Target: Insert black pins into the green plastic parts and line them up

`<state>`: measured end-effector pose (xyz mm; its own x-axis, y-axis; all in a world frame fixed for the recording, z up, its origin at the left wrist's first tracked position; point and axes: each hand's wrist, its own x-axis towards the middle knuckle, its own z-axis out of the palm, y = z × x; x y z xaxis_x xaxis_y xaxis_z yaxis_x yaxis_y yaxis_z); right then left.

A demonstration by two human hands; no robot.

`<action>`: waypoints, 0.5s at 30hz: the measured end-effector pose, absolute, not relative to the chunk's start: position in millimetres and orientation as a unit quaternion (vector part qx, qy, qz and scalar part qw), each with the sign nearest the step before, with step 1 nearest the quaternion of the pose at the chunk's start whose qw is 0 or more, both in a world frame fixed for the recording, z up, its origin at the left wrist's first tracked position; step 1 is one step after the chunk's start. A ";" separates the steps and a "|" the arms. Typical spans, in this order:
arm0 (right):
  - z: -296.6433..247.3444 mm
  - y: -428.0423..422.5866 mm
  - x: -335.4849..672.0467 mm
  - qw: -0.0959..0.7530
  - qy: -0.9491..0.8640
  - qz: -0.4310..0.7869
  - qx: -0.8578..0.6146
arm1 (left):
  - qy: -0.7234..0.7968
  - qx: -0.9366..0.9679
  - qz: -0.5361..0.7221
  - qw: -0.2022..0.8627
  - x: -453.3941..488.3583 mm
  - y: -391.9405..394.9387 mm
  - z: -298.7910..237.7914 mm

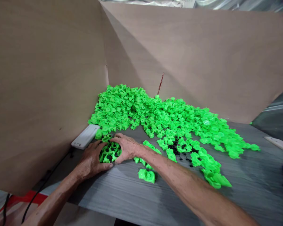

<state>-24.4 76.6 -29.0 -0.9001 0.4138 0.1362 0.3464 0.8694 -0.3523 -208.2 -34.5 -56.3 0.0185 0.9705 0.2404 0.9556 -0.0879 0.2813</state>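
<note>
Tangled clump of neon-green plastic pieces (109, 152), black bits (109, 158) within, beside a wide heap (141, 111)

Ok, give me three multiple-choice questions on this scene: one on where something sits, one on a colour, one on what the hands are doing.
1. Where is the white box? A) At the far right B) Against the tan wall C) Hanging overhead
2. What colour are the bits in the green clump? A) Red B) White C) Black
3. What are the left hand and right hand doing? A) Clasping the green clump B) Lifted clear of it C) Holding the white box

1 B: it lies at the wall's foot.
2 C: dark bits show among the green.
3 A: both hands wrap its sides.
</note>
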 end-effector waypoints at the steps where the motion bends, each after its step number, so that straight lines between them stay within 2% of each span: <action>1: -28.9 77.7 -24.7 0.101 -0.960 0.171 -0.197 | 0.674 0.714 0.186 0.022 -208.2 -34.7 -55.5; 15: -22.9 89.4 -35.0 0.061 -0.957 0.247 -0.137 | 0.668 0.707 0.230 0.028 -203.2 -34.4 -53.0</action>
<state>-35.0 89.4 -22.9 -0.9550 0.2928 0.0482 0.2330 0.8404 -0.4893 -203.2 -34.4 -53.0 0.0006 0.9579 0.2870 0.9319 -0.1046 0.3472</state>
